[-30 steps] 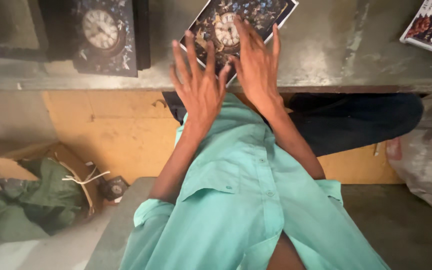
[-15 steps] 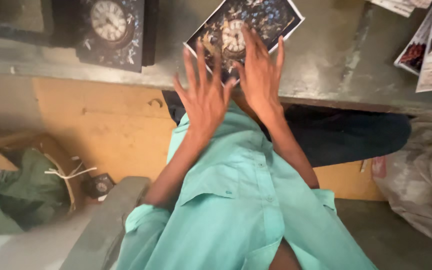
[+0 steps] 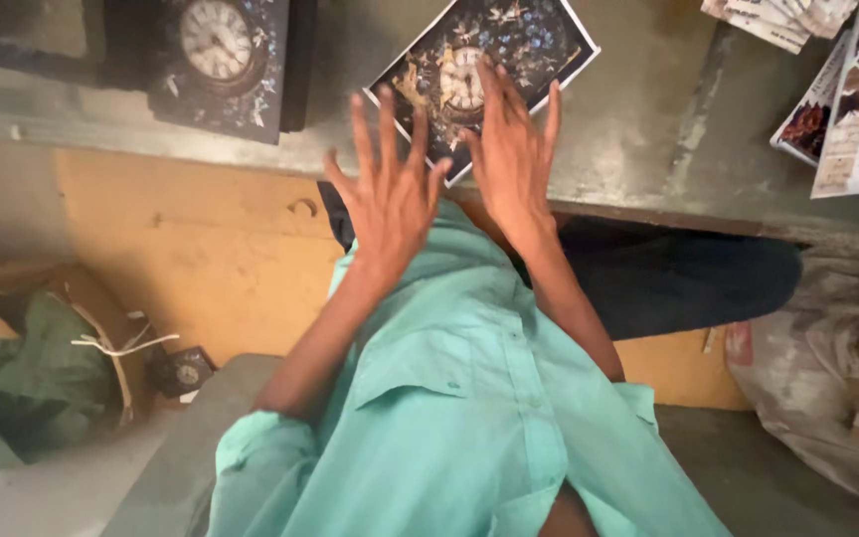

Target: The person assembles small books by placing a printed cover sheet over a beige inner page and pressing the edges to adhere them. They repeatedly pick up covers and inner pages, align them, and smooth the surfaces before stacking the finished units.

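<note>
A dark printed picture of a clock face with blue flowers lies tilted on a grey worktop. My right hand is spread flat with its fingertips over the picture's lower part. My left hand hovers just left of it, fingers apart, near the picture's lower corner and the worktop's front edge. Neither hand holds anything. A turquoise shirt covers my arms and body below.
A dark square clock with a white dial stands on the worktop at the left. Printed sheets lie at the right. Below are an orange panel, a box with green cloth, a small clock part and a plastic bag.
The view has shifted, so the worktop and picture sit higher and more to the right. Both hands stay spread by the picture; the left hand has lowered slightly toward the edge.
</note>
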